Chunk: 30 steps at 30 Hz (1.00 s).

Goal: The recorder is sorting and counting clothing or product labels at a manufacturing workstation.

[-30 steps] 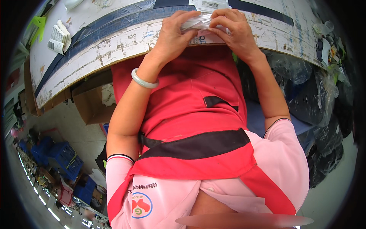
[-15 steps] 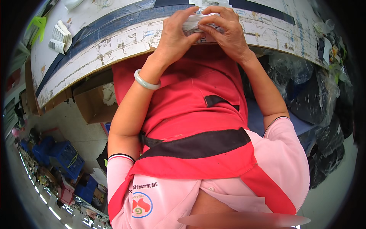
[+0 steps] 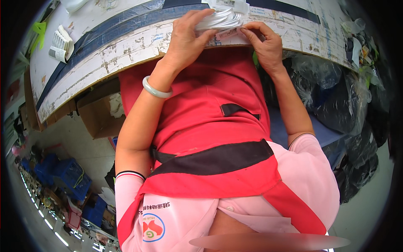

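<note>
At the table's near edge, my left hand (image 3: pixel 185 40) is closed around one end of a thick stack of white labels (image 3: pixel 221 20), thumb below and fingers over the top. The stack's layers fan apart toward its right end. My right hand (image 3: pixel 266 47) is closed in a pinch, its thumb and forefinger at the lower right corner of the stack, on a label's edge. A pinkish printed slip (image 3: pixel 228 35) lies under the stack, partly covered. Just beyond it is a white packet of printed labels (image 3: pixel 231 5).
Another folded bundle of labels (image 3: pixel 62 44) sits on the worn white table (image 3: pixel 109 52) at the left, near a dark blue strip (image 3: pixel 52 84). Bright green ribbon (image 3: pixel 39 33) lies at the far left. Clear and black plastic bags (image 3: pixel 340 101) crowd the right. Below stands a cardboard box (image 3: pixel 98 115).
My right hand has moved right and down from the top of the stack to its corner. The stack now shows more fully, fanned out, with my left hand still holding it.
</note>
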Each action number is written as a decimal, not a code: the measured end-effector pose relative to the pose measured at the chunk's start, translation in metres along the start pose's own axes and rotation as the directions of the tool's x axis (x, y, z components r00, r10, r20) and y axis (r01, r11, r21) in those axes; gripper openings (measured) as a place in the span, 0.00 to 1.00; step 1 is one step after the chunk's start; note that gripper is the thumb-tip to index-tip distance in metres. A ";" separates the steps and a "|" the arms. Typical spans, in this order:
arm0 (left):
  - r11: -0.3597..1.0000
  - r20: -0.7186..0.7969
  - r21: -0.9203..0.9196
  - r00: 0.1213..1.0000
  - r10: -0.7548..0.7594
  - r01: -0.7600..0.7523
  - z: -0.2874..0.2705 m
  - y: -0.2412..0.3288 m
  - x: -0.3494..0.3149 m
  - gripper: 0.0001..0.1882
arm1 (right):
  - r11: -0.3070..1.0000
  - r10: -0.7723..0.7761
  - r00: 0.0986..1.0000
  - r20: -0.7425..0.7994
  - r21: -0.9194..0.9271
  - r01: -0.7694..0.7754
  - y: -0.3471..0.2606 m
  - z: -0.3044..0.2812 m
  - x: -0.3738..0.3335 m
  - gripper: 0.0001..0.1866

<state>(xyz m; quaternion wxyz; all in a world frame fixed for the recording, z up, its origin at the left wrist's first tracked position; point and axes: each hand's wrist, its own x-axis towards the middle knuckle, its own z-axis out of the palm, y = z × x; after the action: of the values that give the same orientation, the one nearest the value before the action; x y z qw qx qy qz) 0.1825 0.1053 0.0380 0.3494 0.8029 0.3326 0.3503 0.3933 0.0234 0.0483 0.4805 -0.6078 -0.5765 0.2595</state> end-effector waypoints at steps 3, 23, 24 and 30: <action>0.970 0.039 -0.214 0.993 -0.110 0.116 -0.002 0.008 0.001 0.26 | 0.997 -0.025 0.996 -0.083 -0.069 0.020 0.007 0.012 -0.004 0.05; 0.975 0.148 -0.184 0.984 -0.098 0.124 -0.008 0.012 -0.005 0.36 | 0.898 0.112 0.989 -0.098 0.437 -0.059 -0.011 0.040 0.002 0.23; 0.975 0.150 -0.183 0.984 -0.099 0.125 -0.013 0.014 -0.006 0.36 | 0.835 0.163 0.982 -0.097 0.543 -0.085 -0.015 0.042 0.009 0.23; 0.995 0.046 -0.095 0.999 0.003 0.001 -0.011 0.014 -0.007 0.36 | 0.550 0.275 0.954 0.115 0.795 -0.255 -0.033 0.056 0.002 0.23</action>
<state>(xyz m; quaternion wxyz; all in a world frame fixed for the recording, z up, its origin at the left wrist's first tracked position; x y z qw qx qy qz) 0.1741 0.0954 0.0524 0.3945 0.7934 0.3068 0.3474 0.3298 0.0371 0.0556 0.6640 -0.4088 -0.2937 0.5529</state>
